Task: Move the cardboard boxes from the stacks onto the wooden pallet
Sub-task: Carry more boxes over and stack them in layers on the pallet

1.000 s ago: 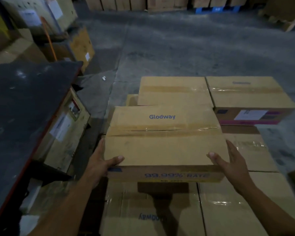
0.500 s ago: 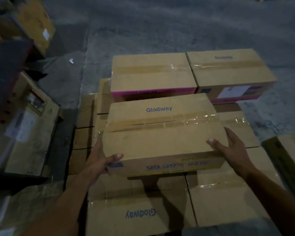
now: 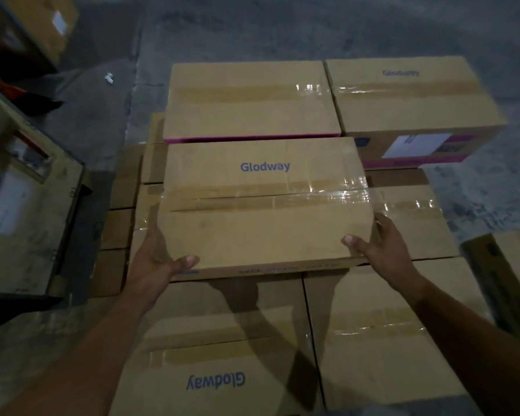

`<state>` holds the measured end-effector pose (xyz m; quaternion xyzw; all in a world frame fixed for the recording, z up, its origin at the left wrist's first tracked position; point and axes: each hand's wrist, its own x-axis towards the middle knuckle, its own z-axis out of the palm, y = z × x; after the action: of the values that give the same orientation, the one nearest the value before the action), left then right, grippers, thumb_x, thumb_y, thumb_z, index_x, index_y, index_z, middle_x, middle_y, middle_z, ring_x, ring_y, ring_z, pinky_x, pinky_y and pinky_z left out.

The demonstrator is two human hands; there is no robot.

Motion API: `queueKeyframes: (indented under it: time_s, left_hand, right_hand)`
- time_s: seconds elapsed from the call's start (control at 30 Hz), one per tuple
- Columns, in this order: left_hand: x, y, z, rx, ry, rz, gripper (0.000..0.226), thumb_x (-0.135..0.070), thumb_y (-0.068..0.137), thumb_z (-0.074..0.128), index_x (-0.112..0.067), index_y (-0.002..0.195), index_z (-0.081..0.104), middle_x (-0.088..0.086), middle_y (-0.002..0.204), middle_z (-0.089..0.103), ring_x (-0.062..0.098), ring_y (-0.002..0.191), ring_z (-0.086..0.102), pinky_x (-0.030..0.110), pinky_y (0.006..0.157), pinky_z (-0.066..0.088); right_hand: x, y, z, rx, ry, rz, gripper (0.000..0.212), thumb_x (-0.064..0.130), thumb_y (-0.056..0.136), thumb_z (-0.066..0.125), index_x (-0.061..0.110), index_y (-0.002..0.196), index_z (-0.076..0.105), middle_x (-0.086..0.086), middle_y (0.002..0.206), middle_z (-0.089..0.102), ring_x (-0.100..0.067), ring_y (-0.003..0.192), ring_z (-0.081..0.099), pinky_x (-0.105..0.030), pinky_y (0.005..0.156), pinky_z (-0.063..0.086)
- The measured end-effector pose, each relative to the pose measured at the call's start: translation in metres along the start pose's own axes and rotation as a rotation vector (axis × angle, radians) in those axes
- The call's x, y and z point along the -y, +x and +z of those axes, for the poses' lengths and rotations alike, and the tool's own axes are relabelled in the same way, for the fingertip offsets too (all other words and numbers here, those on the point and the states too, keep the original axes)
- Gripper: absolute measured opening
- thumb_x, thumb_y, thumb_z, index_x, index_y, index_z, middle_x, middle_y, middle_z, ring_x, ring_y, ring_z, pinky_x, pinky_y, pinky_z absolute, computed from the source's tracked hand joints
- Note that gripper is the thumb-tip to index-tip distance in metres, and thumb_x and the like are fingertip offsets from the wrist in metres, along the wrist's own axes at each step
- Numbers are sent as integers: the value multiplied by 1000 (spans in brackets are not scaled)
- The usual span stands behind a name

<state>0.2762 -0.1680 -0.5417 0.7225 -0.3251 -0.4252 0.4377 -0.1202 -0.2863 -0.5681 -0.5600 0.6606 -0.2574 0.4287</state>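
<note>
I hold a taped cardboard box (image 3: pixel 264 211) printed "Glodway" over a layer of boxes. My left hand (image 3: pixel 158 259) grips its near left corner, thumb on top. My right hand (image 3: pixel 379 247) grips its near right corner, thumb on top too. Its far edge sits close against a box with a pink band (image 3: pixel 249 100) in the upper layer; beside that lies a second upper box (image 3: pixel 409 97) with a white label. Lower-layer boxes (image 3: pixel 222 355) lie under and in front of the held box. Pallet slats (image 3: pixel 117 229) show at the left.
A large carton (image 3: pixel 21 205) stands at the left, close to the pallet. Another box (image 3: pixel 508 265) sits at the right edge. More cartons (image 3: pixel 36 22) stand at the top left. Grey concrete floor (image 3: pixel 282 28) lies beyond the pallet.
The held box has moved forward and down toward the pink-banded box, and its front face shows less. My view has tilted further down. Both hands keep their grip on the near corners.
</note>
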Motion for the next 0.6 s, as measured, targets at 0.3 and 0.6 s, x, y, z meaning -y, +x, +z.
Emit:
queueKeyframes:
  time_s: [0.3, 0.6]
  left_hand:
    - [3, 5, 8, -3, -6, -23, 95, -2, 80, 79, -25, 157, 27, -24, 124, 36, 3, 124, 35, 19, 101, 34]
    - [12, 18, 6, 21, -6, -106, 104, -9, 76, 85, -34, 158, 24, -12, 144, 43, 19, 133, 43, 49, 111, 41]
  right_hand:
    - [-5, 16, 6, -10, -21, -21, 71, 41, 71, 88, 26, 133, 56, 3, 126, 65, -20, 116, 62, -51, 99, 53]
    - [-2, 18, 4, -9, -13, -17, 87, 61, 60, 81, 27, 134, 54, 1, 132, 61, -23, 119, 60, -53, 97, 54]
